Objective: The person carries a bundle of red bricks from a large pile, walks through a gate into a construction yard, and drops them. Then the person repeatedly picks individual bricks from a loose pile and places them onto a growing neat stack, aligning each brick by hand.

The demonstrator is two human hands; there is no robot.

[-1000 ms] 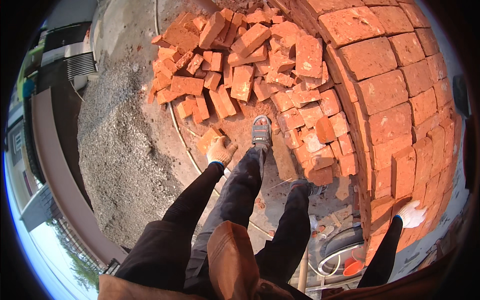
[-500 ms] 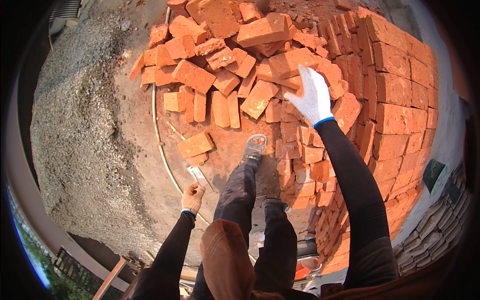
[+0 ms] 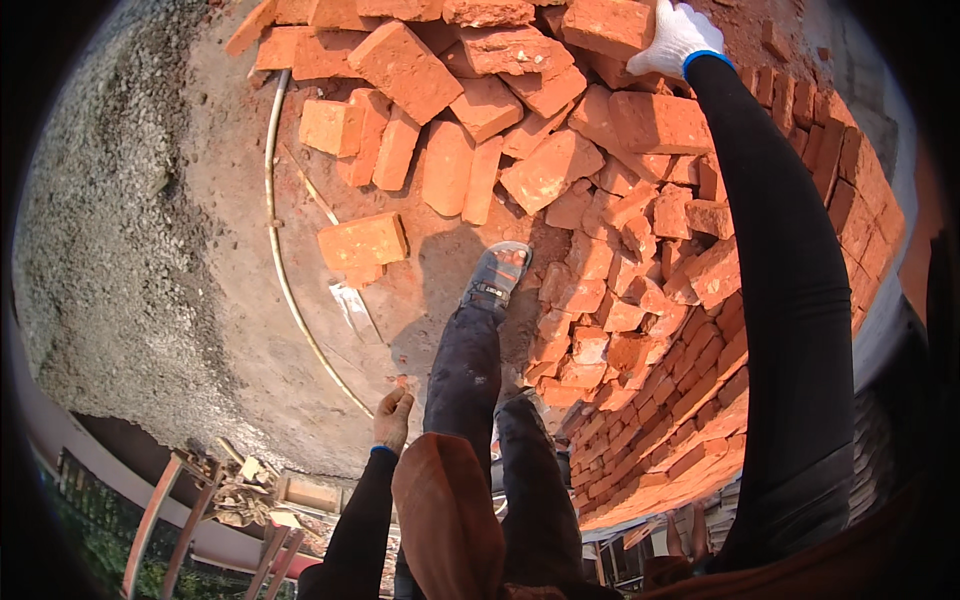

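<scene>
My right hand (image 3: 673,40), in a white knitted glove with a blue cuff, has its fingers closed over the end of a red brick (image 3: 608,22) high on a loose heap of bricks (image 3: 440,80). Low in the picture, beside my leg, my left hand (image 3: 392,418), gloved too, hangs with curled fingers; whatever they may hold is hidden. Two stacked loose bricks (image 3: 362,243) lie apart from the heap. Broken bricks (image 3: 590,300) are piled to the right of my forward sandalled foot (image 3: 496,275).
Neatly stacked bricks (image 3: 680,420) curve along the right side. Grey gravel (image 3: 110,260) covers the left. A pale hose (image 3: 281,262) crosses the concrete ground, near a white scrap (image 3: 352,305). Boards and frames (image 3: 230,490) stand at the lower left.
My right hand rose from low on the right to the top of the heap and closed on a brick. My left hand drew down from beside the separate bricks. The view turned and shifted.
</scene>
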